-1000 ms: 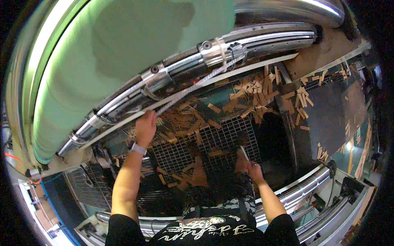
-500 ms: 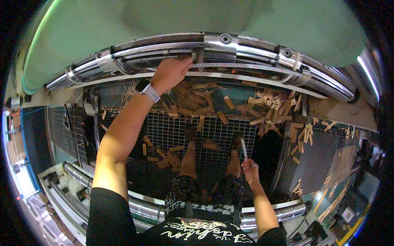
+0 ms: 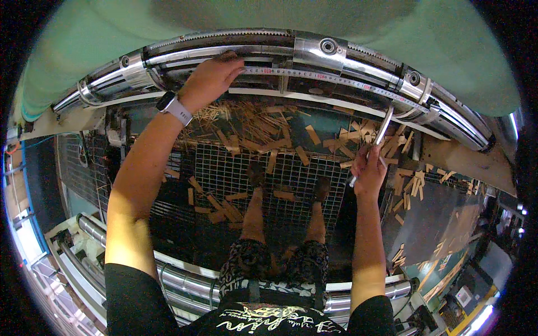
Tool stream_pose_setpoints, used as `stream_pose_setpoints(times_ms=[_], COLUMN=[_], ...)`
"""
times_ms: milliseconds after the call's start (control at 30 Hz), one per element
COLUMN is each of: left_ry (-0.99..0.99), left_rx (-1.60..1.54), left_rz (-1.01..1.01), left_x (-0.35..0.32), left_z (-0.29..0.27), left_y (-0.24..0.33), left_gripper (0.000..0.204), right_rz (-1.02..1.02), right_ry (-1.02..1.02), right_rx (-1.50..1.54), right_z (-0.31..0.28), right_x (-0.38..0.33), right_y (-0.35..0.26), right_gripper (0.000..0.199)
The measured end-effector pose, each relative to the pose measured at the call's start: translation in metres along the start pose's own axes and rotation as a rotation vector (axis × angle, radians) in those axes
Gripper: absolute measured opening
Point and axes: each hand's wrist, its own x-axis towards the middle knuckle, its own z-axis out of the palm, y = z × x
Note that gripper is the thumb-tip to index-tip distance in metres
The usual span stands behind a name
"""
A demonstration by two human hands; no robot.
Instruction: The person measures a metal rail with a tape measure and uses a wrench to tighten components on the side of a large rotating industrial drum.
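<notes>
At the far side, my left hand (image 3: 213,79), with a watch at its wrist, is closed on the left end of a white tape measure blade (image 3: 319,75). From there the blade runs right along the shiny shaft (image 3: 246,50) of the machine, past a metal collar (image 3: 322,47) with a socket screw, and reaches the right collar (image 3: 414,84). My right hand (image 3: 370,171) grips a slim silver metal tool (image 3: 384,127), whose upper end points toward the shaft below the right collar. Its other end shows below the fingers; its exact kind cannot be made out.
A big green cylinder (image 3: 224,17) lies beyond the shaft. Brown cardboard scraps (image 3: 269,126) litter the area under it and the metal grating (image 3: 224,173) around my feet. Steel rollers (image 3: 188,283) run behind my legs. A dark panel (image 3: 423,218) stands at the right.
My right hand has risen from beside my leg toward the shaft, bringing the silver tool up. My left hand has moved slightly left and farther away, still at the tape's end.
</notes>
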Motion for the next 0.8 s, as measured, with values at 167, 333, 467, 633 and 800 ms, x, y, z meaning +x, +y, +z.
stream_pose_setpoints(times_ms=[167,333,467,633,800], left_ry=[-0.011,-0.054,-0.051,-0.016,-0.098], left_rx=[0.071,-0.009,-0.010,0.018,0.008], left_rz=[-0.035,0.008,0.003,0.044,-0.063], left_x=[-0.002,0.005,0.008,0.000,-0.003], left_z=[0.006,0.000,-0.005,0.000,0.006], left_y=[-0.008,-0.006,0.009,0.008,0.004], left_gripper=[0.018,0.014,0.012,0.015,0.019], right_rz=[-0.060,-0.107,-0.171,-0.137,-0.148], right_ry=[0.057,0.065,0.064,0.139,0.136], right_rx=[0.183,0.311,0.375,0.362,0.341], right_z=[0.042,0.055,0.055,0.059,0.060], right_x=[0.017,0.046,0.064,0.066,0.068], right_y=[-0.018,-0.024,-0.034,-0.041,-0.042], right_gripper=[0.032,0.036,0.037,0.035,0.035])
